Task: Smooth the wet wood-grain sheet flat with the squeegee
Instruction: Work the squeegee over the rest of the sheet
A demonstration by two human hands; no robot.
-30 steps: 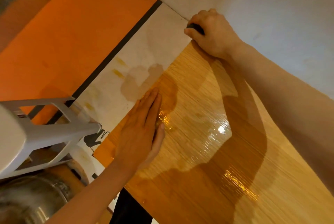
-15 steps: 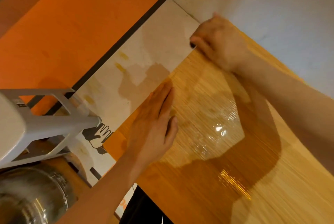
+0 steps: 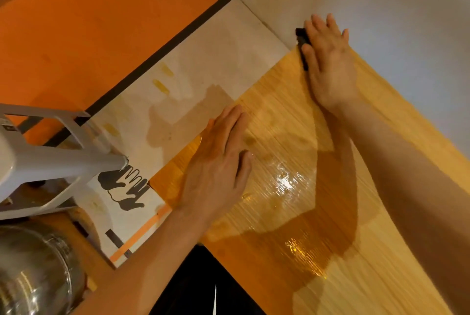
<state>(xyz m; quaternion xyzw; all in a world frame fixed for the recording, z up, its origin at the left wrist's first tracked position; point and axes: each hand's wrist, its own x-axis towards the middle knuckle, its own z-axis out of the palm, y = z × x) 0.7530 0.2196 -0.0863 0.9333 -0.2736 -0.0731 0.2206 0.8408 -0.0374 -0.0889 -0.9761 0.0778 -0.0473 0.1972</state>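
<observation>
A wet, glossy wood-grain sheet [image 3: 292,167] lies across a pale panel, with water glinting near its middle. My left hand [image 3: 218,159] rests flat, fingers together, on the sheet's left edge. My right hand [image 3: 328,65] presses a small black squeegee [image 3: 302,45] against the sheet's top left corner, where the sheet meets the white surface. Most of the squeegee is hidden under that hand's palm and fingers.
A pale panel [image 3: 216,65] with a dark stripe and black hand-print graphics [image 3: 127,187] lies left of the sheet, beside an orange surface [image 3: 89,22]. A white plastic stool [image 3: 38,159] and a shiny metal pot [image 3: 33,271] stand at the lower left.
My right hand has uncurled from a fist-like grip and now lies flatter over the squeegee at the corner. My left hand stays flat on the sheet's left edge. The view has shifted.
</observation>
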